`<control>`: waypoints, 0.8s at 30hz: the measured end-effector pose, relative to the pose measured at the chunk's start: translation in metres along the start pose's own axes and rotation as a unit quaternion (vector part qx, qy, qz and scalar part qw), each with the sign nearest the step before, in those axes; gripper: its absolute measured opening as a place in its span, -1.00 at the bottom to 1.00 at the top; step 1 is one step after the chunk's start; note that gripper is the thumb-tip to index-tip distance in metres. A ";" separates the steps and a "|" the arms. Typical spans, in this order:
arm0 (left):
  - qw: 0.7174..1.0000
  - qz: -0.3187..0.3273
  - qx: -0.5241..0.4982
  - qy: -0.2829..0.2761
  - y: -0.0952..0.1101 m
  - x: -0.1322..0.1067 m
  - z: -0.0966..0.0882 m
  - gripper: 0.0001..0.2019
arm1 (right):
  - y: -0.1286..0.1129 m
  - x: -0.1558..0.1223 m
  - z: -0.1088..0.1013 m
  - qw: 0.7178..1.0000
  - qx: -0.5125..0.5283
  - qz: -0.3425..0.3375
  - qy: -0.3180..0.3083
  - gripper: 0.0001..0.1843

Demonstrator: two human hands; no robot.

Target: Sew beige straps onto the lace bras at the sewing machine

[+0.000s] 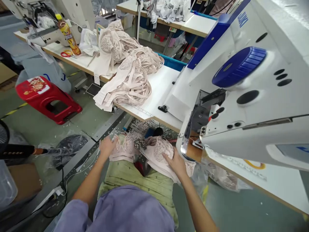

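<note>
A pale pink lace garment (145,151) lies spread over my knees, below the table edge. My left hand (107,145) grips its left end, fingers curled over the fabric. My right hand (174,162) rests on its right lace cup, fingers closed on the cloth. A white and blue sewing machine (241,83) stands on the table to the right, above my right hand. A heap of the same pink lace garments (127,71) lies on the white table (164,83) ahead of me.
A red plastic stool (45,96) stands on the floor at left. Red-handled scissors (66,53) and a yellow bottle (69,35) sit on the far table beside another machine (48,33). A clear bag of fabric (224,178) hangs under the table. Cables and a black bag (67,145) lie on the floor.
</note>
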State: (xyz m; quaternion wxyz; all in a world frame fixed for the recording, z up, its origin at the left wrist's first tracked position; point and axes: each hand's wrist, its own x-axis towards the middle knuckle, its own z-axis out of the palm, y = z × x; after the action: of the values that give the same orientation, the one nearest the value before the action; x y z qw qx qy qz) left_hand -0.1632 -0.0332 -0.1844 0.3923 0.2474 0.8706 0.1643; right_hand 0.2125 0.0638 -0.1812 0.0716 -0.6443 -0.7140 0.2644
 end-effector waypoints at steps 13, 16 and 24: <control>0.963 0.234 0.120 -0.066 0.008 -0.165 0.017 -0.55 | -0.114 -0.079 0.007 0.877 0.146 -0.369 -0.272 -0.27; 0.955 0.276 0.067 -0.086 0.020 -0.191 0.021 -0.55 | -0.114 -0.097 -0.022 0.843 0.138 -0.387 -0.347 -0.68; 0.875 0.290 -0.154 -0.355 0.114 -0.175 0.087 -0.48 | -0.077 -0.137 -0.183 0.894 0.248 -0.228 -0.295 -0.66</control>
State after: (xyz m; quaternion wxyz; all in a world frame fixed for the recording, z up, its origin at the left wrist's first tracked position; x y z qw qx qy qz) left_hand 0.0375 -0.0292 -0.0804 0.6430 0.4667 0.5259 0.3036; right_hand 0.2476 -0.0177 0.0432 0.0733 -0.3169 -0.7410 0.5874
